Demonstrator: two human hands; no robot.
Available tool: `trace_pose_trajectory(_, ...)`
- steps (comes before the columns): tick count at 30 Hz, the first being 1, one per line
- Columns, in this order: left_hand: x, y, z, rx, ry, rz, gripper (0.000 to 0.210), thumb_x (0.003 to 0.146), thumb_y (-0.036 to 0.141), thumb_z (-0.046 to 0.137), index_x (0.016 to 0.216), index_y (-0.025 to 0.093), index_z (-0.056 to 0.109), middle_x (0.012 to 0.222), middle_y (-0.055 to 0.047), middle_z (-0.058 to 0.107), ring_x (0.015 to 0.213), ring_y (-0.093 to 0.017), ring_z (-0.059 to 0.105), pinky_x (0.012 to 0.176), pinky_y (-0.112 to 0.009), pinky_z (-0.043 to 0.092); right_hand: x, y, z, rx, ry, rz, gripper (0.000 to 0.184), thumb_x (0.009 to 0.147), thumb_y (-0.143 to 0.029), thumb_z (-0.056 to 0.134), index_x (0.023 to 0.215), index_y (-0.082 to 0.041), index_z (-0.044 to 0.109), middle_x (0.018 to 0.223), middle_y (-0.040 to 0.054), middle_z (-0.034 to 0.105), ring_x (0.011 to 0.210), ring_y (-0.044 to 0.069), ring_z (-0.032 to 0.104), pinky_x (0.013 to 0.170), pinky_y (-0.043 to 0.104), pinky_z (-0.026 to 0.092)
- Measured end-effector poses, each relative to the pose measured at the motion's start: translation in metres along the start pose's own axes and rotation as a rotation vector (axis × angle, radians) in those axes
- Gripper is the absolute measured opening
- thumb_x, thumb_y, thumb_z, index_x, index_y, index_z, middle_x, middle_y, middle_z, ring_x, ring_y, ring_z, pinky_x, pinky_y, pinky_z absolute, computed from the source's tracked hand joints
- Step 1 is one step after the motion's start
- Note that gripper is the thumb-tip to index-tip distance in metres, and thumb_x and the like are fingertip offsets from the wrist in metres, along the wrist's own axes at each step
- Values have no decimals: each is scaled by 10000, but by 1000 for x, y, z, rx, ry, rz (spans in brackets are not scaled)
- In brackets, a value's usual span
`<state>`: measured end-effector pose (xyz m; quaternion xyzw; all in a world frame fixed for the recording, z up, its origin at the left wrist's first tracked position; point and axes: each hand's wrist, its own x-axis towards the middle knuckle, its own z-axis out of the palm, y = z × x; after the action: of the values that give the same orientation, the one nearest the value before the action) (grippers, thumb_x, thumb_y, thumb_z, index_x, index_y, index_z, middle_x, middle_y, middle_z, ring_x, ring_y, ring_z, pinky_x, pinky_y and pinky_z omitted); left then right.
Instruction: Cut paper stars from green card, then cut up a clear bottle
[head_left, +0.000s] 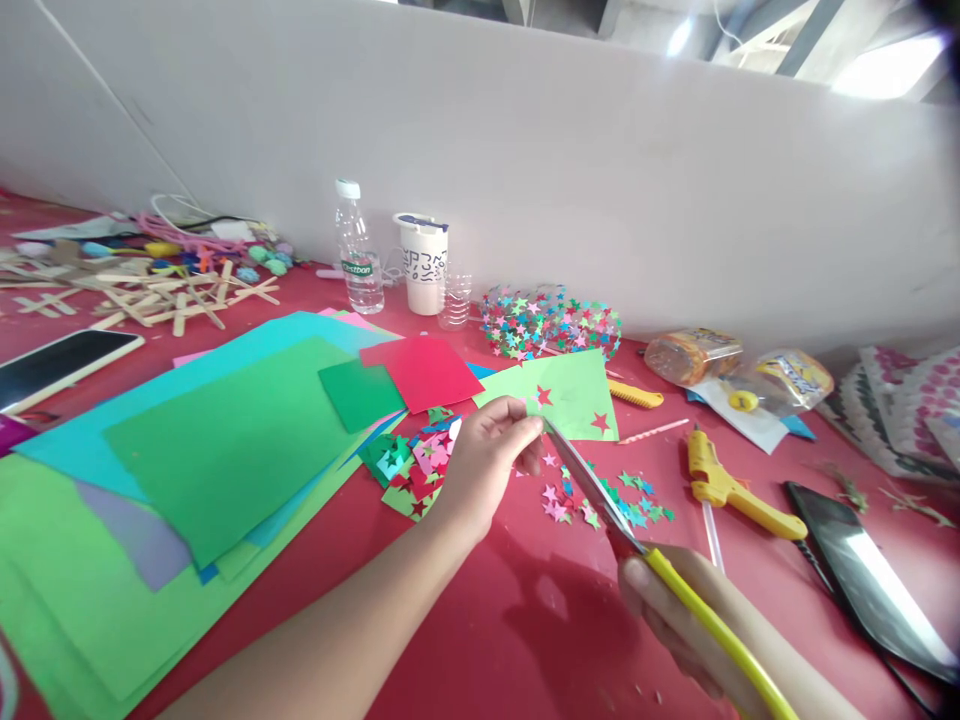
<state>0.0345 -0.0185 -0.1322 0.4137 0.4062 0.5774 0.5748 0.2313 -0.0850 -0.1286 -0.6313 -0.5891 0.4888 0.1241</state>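
My left hand (pixel 487 455) is closed in a pinch above the red table. What its fingertips hold, if anything, is too small to make out. Yellow-handled scissors (pixel 592 485) are gripped in my right hand (pixel 667 600), with the blade tips almost at my left fingertips. Behind them lies a light green paper sheet (pixel 577 390) bearing red stars. Loose coloured paper stars (pixel 634 500) are scattered below the blades. A heap of small paper scraps (pixel 427 460), some with star shapes in them, is beside my left wrist.
Coloured paper sheets (pixel 232 440) cover the left side. At the back stand a water bottle (pixel 360 250), a white cup (pixel 424 265) and a star-covered plastic bottle (pixel 547 320). A yellow glue gun (pixel 735 490) and a dark phone (pixel 862 570) lie right; wooden sticks (pixel 180 300) lie far left.
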Motion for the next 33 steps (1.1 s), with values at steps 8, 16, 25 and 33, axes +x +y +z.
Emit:
trace_pose_trajectory(8,-3,-3,2,-15,-8,8,111,774,270,619,728,169,618,588,22,598,487,-80,522,517,-216,419,4,20,5,213,-51,-1,602,754,-792,434,741,-193,499,477,-112,321,344,36,244,357,177,198)
trace_pose_trajectory(16,-4,-9,6,-115,0,-30,115,770,278,660,745,167,642,620,8,644,505,-89,564,538,-225,442,1,20,10,282,-69,-13,567,816,-738,415,791,-180,511,423,-118,329,343,53,279,392,195,243)
trace_pose_trajectory(25,-6,-9,8,-169,-24,-83,201,777,287,663,643,138,644,603,-19,633,520,-97,550,565,-237,432,2,20,14,234,-25,45,581,785,-764,411,790,-192,516,425,-106,358,347,63,300,393,200,258)
trace_pose_trajectory(33,-4,-9,7,-178,-32,-85,179,767,282,667,657,143,649,608,-17,635,511,-102,551,561,-246,428,1,10,11,124,3,39,568,805,-754,379,676,-209,472,408,-104,316,337,53,243,351,183,215)
